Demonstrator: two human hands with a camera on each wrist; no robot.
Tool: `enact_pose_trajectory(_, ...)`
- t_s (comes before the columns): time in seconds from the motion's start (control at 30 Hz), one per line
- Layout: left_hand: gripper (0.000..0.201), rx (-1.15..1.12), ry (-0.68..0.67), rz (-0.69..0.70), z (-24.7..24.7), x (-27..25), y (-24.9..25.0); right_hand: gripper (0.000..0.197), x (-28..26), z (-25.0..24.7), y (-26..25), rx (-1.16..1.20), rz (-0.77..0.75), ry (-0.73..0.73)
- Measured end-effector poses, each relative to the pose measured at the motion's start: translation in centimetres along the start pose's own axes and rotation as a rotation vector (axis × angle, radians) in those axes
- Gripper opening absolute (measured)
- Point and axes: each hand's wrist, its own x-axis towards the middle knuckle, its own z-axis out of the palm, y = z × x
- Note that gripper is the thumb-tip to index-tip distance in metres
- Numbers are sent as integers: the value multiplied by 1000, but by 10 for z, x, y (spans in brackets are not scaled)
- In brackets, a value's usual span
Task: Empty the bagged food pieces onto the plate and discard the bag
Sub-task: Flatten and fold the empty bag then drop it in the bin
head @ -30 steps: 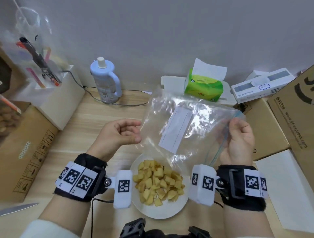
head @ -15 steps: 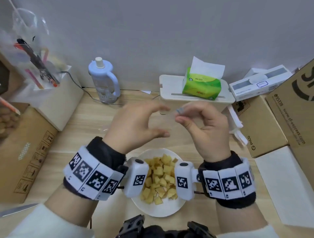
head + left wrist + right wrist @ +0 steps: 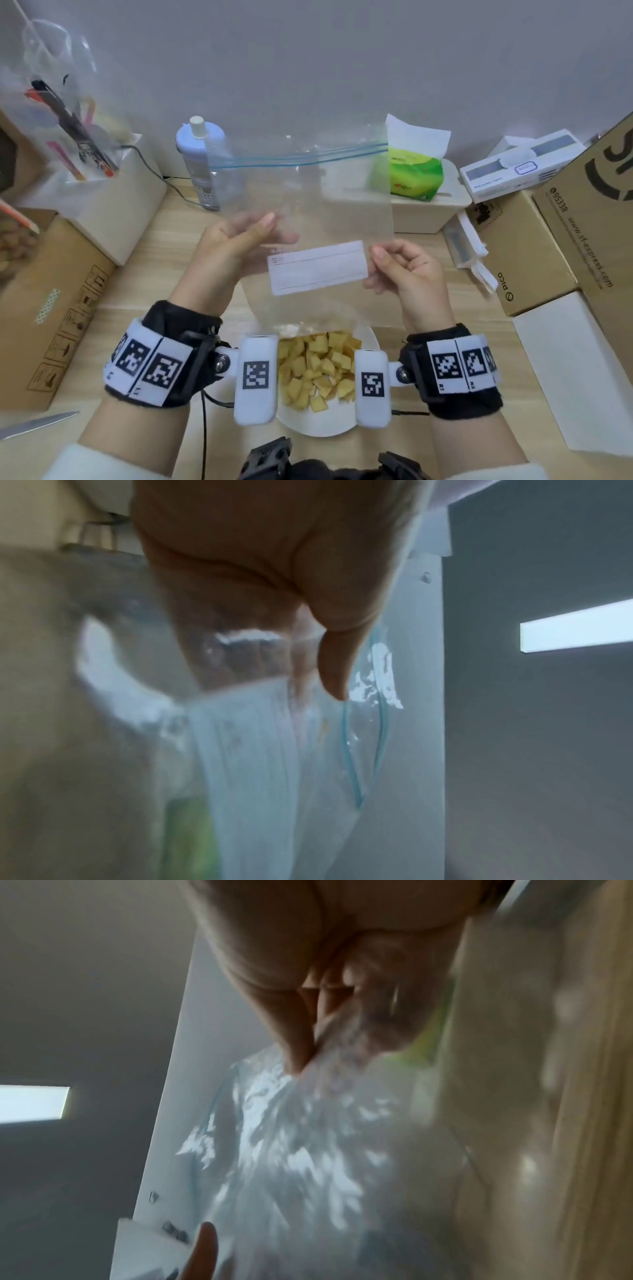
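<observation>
An empty clear zip bag with a blue seal strip and a white label hangs upright above the plate, seal at the top. My left hand pinches its left edge, thumb in front. My right hand pinches the right edge beside the label. A white plate below, between my wrists, holds a heap of yellow food pieces. In the left wrist view the thumb presses the blurred bag. The right wrist view shows my fingers on shiny plastic.
A white-blue bottle and a green tissue pack on a white box stand behind the bag. Cardboard boxes crowd the right side, another the left. A knife blade lies at the lower left.
The bag was held spread out, then gathered between both hands half a second ago. Now it is stretched flat and upright again, seal on top, with both hands apart.
</observation>
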Motion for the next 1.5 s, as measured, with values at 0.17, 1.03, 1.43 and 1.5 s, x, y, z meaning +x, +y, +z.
enact_pose_trajectory(0.17,62,14,154,-77,-5,-2,-23,12,0,1,0,35,-31,102)
enact_pose_trajectory(1.03,27,-50,-32,-165,-16,6,-24,6,-2,12,-14,212,-127,-74)
enact_pose_trajectory(1.43,47,-26,-105,-1,-18,2,-18,41,4,-8,-4,406,19,-92)
enact_pose_trajectory(1.5,46,-61,-150,-31,-19,1,-16,40,3,-12,-7,340,-29,-138)
